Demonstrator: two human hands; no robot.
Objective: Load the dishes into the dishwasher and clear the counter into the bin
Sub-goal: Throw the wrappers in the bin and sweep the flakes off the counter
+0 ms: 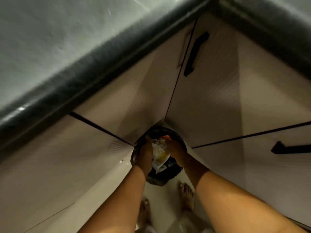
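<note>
A small round bin [175,132] lined with a black bag stands on the floor in the corner where two runs of cabinets meet. Both my hands are down over its mouth. My left hand [146,154] and my right hand [176,151] hold between them a bundle of scraps [159,151], white crumpled bits with yellow and an orange piece, on a white wrapper. The bundle hangs just inside the bin's rim. More rubbish lies darker beneath it.
A dark counter edge [94,68] runs overhead from lower left to upper right, with pale cabinet doors [210,98] and black handles [195,52] below it. My bare feet [186,195] stand on the light floor just behind the bin.
</note>
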